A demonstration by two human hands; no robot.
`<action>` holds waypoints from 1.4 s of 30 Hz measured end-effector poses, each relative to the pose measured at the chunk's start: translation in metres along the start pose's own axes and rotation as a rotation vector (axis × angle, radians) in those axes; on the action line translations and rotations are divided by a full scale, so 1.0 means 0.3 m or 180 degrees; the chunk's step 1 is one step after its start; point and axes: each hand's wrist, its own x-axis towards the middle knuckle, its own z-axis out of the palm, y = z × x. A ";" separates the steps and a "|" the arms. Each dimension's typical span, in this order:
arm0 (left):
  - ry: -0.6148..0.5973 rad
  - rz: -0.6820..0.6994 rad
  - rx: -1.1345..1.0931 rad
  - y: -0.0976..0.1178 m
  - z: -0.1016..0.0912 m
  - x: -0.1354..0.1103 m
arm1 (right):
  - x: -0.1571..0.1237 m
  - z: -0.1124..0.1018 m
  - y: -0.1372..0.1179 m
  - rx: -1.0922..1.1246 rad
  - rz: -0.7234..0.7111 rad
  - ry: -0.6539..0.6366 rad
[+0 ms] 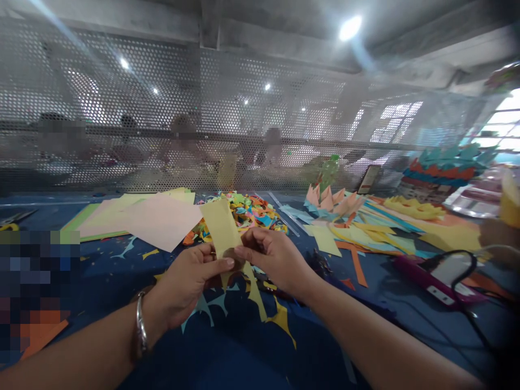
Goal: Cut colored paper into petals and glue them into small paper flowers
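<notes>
A strip of pale yellow paper (221,225) stands raised between my two hands over the blue table. My left hand (190,276) pinches its lower part, thumb in front. On the other side, my right hand (274,254) grips the strip's right edge between thumb and fingers. Below them lie a narrow yellow offcut (255,298), a darker yellow scrap (282,319) and light blue scraps (205,309). Just behind the strip is a heap of many-coloured paper cuttings (255,208). Part of the strip's lower end is hidden by my fingers.
Pale pink sheets (158,216) lie stacked at left, near scissors (14,222). Paper crowns (333,200) and strips cover the right side. A purple power strip (439,281) with cables sits at right. Behind the table rises a perforated metal screen (244,124).
</notes>
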 end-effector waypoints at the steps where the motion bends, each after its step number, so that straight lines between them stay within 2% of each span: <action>1: -0.0009 -0.0097 0.0026 -0.001 0.000 -0.002 | -0.001 0.001 -0.004 0.0005 0.0001 -0.0021; 7: 0.0210 -0.0075 0.0405 0.002 -0.001 -0.005 | -0.007 -0.010 -0.033 -0.0323 -0.0065 -0.0114; 11: 0.0405 0.0002 0.0382 -0.001 -0.005 -0.004 | -0.044 -0.083 -0.064 -0.0830 -0.0038 -0.0067; 16: 0.0487 0.0130 0.0314 -0.001 -0.008 0.001 | -0.175 -0.222 -0.040 -0.1696 0.0428 -0.0029; 19: 0.0571 0.0204 0.0299 0.003 -0.004 0.005 | -0.271 -0.267 0.006 -0.2186 0.0640 -0.0035; 22: 0.0668 0.0252 0.0398 0.001 -0.004 0.009 | -0.327 -0.264 0.031 -0.2298 0.0609 -0.0196; 24: 0.0651 0.0290 0.0451 -0.002 -0.007 0.009 | -0.327 -0.244 0.026 -0.2311 0.0445 -0.0339; 29: 0.0507 0.0394 0.0462 -0.008 -0.015 0.006 | -0.248 -0.181 -0.007 -0.2447 0.0407 -0.0558; 33: 0.0498 0.0414 0.0474 -0.009 -0.017 0.009 | -0.204 -0.151 0.012 -0.2430 0.0545 -0.0613; 38: 0.0487 0.0369 0.0443 -0.015 -0.016 0.013 | -0.199 -0.165 0.043 -0.2259 0.0578 -0.0656; 42: 0.0433 0.0372 0.0431 -0.018 -0.020 0.009 | -0.197 -0.192 0.031 -0.2564 0.0615 -0.0692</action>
